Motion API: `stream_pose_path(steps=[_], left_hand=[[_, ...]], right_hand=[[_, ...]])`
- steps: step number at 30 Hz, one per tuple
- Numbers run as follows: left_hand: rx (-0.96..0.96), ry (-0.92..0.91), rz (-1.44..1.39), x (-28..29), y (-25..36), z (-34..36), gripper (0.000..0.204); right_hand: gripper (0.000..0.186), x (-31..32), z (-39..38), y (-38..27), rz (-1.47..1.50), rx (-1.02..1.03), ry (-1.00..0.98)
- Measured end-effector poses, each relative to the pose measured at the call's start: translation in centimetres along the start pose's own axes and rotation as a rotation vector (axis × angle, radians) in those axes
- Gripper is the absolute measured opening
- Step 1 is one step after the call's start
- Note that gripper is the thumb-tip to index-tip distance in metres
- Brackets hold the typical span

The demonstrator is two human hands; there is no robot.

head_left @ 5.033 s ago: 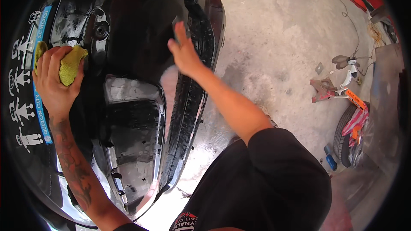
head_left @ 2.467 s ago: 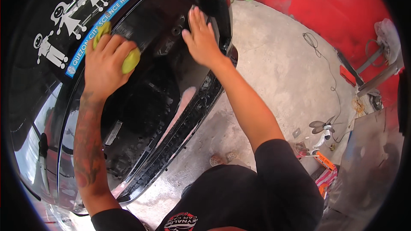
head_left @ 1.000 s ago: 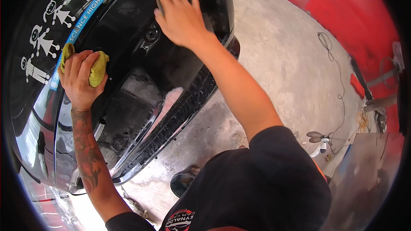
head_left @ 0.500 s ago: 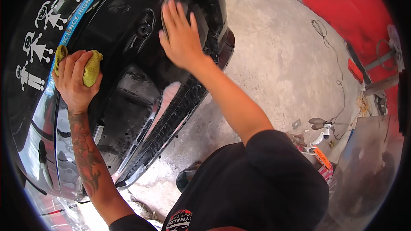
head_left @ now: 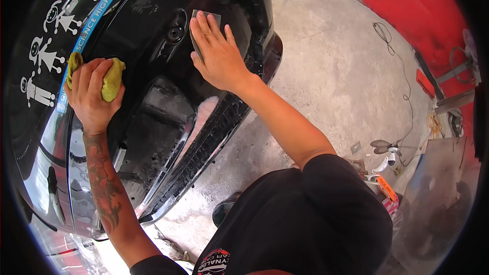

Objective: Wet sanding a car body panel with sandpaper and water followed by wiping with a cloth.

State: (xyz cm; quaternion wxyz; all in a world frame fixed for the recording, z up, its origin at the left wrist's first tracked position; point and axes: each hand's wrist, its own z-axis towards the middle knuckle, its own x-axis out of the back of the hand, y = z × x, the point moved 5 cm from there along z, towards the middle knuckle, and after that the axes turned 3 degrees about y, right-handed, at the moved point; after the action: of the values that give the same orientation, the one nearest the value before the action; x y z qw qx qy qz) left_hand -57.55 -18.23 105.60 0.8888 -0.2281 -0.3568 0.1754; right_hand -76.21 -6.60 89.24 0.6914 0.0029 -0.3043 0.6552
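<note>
Grey sheet [head_left: 216, 18] is lying between the right hand [head_left: 219, 56] and the black car's rear panel [head_left: 137, 30]; that hand is resting flat, fingers extended rather than gripping, while the left hand [head_left: 94, 91] is clutching a yellow cloth [head_left: 113, 80] by a blue strip [head_left: 97, 20]. Work on the panel is seeming part done: one stretch near the sheet is looking dull grey, others are shining black, though how much is remaining is unclear. Beyond, a fan [head_left: 385, 147] is showing on the concrete floor [head_left: 326, 71]
</note>
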Motion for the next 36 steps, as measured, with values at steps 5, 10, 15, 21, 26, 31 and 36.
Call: stream_pose_path(steps=[5,10,15,21,26,31,36], left_hand=[[-0.01,0.017,-0.009,0.0,0.0,0.1,0.054],[-0.012,0.011,-0.013,-0.2,0.1,0.3,0.054],[-0.015,0.023,0.004,-0.1,-0.1,-0.1,0.055],[-0.018,0.006,-0.004,-0.2,0.4,0.4,0.053],[-0.01,-0.012,0.012,0.0,0.0,-0.2,0.044],[-0.008,-0.019,0.021,0.0,0.1,0.1,0.045],[-0.023,0.011,0.005,-0.3,0.1,0.0,0.051]], right_hand=[[0.066,0.2,6.0,-0.1,-0.051,0.029,0.128],[0.071,-0.8,1.5,-2.5,0.057,-0.173,0.155],[0.073,-4.7,-7.7,-8.4,0.171,-0.17,-0.115],[0.076,-2.9,-4.0,-7.1,0.204,-0.34,0.016],[0.074,-2.9,-4.4,-7.0,0.222,-0.312,-0.006],[0.071,-0.7,1.6,-1.8,0.256,-0.457,0.026],[0.073,-2.4,-2.7,-3.6,0.249,-0.429,-0.094]])
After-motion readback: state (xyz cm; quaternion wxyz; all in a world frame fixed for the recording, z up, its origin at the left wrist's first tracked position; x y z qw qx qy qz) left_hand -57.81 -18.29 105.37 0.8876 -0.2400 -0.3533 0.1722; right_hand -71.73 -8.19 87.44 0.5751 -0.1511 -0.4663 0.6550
